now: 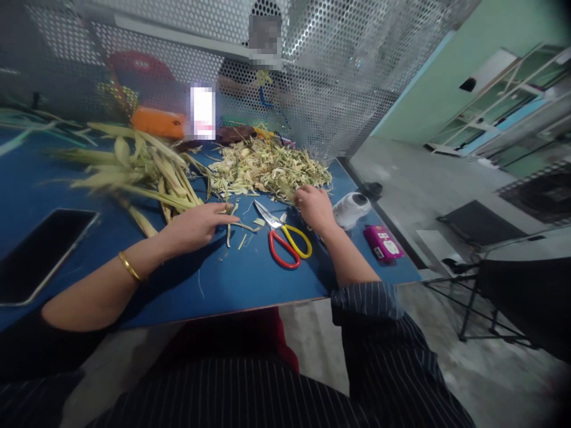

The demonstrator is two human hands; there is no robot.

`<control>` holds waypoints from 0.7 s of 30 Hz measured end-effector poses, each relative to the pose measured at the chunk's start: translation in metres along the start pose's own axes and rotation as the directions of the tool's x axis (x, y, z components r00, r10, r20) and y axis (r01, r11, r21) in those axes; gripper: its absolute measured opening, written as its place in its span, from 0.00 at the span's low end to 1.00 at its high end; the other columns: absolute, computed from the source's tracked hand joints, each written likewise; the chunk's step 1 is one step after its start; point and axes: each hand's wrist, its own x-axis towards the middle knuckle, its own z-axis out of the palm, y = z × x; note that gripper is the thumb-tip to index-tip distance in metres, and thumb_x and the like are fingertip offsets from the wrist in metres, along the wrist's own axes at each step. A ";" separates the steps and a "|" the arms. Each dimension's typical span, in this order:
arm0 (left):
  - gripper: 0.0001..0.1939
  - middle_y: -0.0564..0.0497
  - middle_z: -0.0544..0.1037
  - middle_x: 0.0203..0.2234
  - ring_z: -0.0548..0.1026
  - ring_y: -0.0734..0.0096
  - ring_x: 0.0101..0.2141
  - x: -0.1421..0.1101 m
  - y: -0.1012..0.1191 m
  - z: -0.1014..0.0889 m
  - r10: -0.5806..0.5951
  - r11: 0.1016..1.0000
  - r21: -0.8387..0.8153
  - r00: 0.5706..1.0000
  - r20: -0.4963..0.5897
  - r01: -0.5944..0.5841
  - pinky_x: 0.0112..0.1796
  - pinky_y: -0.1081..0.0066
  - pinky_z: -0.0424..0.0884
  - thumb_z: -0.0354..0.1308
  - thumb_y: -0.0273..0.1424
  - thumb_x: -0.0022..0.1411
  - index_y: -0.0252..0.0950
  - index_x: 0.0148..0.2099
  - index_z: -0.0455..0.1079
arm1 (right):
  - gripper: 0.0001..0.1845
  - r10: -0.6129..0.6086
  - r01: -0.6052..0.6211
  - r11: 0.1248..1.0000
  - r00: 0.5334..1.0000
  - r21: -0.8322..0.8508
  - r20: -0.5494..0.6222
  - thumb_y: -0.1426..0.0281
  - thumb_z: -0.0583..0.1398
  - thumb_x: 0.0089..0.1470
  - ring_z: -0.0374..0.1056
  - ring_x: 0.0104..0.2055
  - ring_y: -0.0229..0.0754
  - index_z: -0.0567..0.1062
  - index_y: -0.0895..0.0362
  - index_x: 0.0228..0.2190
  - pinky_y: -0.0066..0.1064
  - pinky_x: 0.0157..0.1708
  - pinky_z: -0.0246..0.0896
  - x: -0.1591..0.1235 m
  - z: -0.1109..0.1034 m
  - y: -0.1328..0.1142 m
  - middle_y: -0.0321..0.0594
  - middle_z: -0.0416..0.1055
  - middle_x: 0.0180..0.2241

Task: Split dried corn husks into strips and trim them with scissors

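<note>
My left hand [198, 227] reaches over the blue table with its fingers stretched out and apart, beside thin strips of dried husk [247, 227]. A bundle of long pale-green corn husks [172, 178], partly blurred, lies just beyond it. At the near edge of a heap of shredded husk [272, 166] is my right hand [314, 208], its fingers curled down; whatever they hold is hidden. Between the hands lie scissors [279, 229] with one red and one yellow handle, blades pointing away to the left. Neither hand touches them.
A white thread spool [352, 209] and a purple packet [383, 244] sit right of my right hand. A dark phone [44, 255] lies at left. Behind the heap stand an orange object [158, 123] and a perforated metal screen [330, 89]; a person sits beyond it.
</note>
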 end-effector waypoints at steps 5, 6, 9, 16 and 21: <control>0.18 0.43 0.75 0.54 0.71 0.58 0.55 0.014 0.027 -0.019 -0.175 0.985 -0.081 0.867 -0.466 0.155 0.56 0.59 0.65 0.54 0.30 0.61 0.37 0.51 0.76 | 0.02 0.342 -0.139 0.696 0.927 0.704 -0.154 0.71 0.61 0.46 0.67 0.33 0.40 0.71 0.55 0.27 0.32 0.37 0.61 0.019 -0.009 0.016 0.36 0.72 0.29; 0.16 0.44 0.77 0.52 0.73 0.59 0.53 0.018 0.034 -0.022 -0.205 0.978 -0.134 0.846 -0.492 0.159 0.56 0.61 0.65 0.55 0.31 0.61 0.37 0.49 0.78 | 0.03 0.370 -0.123 0.595 0.919 0.794 -0.136 0.71 0.61 0.46 0.67 0.32 0.39 0.71 0.55 0.26 0.32 0.37 0.62 0.022 -0.010 0.014 0.35 0.71 0.27; 0.13 0.47 0.82 0.42 0.77 0.62 0.44 0.033 0.053 -0.026 -0.360 0.899 -0.392 0.840 -0.407 0.195 0.50 0.65 0.70 0.59 0.36 0.60 0.37 0.43 0.80 | 0.03 0.341 -0.073 0.474 0.934 0.877 -0.107 0.69 0.61 0.47 0.67 0.32 0.38 0.72 0.55 0.27 0.32 0.38 0.62 0.022 -0.016 -0.010 0.34 0.72 0.27; 0.15 0.50 0.77 0.24 0.73 0.72 0.25 0.074 0.063 0.006 -0.655 0.334 -0.864 0.752 0.075 0.377 0.25 0.74 0.70 0.64 0.41 0.51 0.33 0.32 0.77 | 0.07 -0.292 0.142 0.683 0.952 0.717 0.090 0.65 0.62 0.52 0.66 0.35 0.39 0.76 0.56 0.29 0.33 0.41 0.62 0.003 -0.037 -0.060 0.38 0.73 0.32; 0.10 0.49 0.76 0.25 0.70 0.72 0.25 0.095 0.058 0.023 -0.740 0.334 -0.857 0.672 0.020 0.392 0.22 0.75 0.65 0.63 0.36 0.49 0.33 0.29 0.76 | 0.15 0.334 -0.345 0.913 0.939 0.218 0.088 0.59 0.58 0.55 0.70 0.36 0.45 0.77 0.58 0.30 0.36 0.38 0.63 0.017 -0.026 -0.013 0.46 0.75 0.32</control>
